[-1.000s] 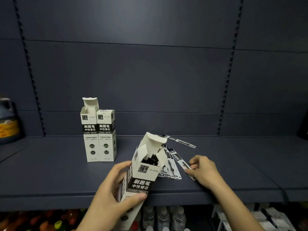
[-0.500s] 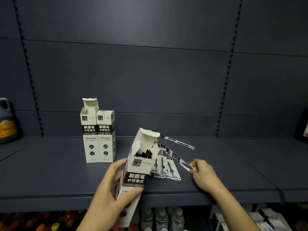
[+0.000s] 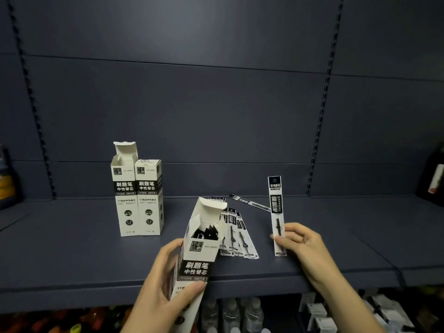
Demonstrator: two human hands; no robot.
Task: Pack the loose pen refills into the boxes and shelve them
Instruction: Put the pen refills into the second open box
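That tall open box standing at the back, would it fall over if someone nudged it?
Probably, yes. The open box is tall on a narrow base, so a push near its top would likely tip it. The closed box right beside it may brace that side. Thin card suggests it is light.

"NO 50091" on held box (image 3: 200,246); "0.5" on shelf boxes (image 3: 138,200)

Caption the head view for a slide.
Left hand holds an open refill box; right hand lifts one packaged refill upright above the shelf.
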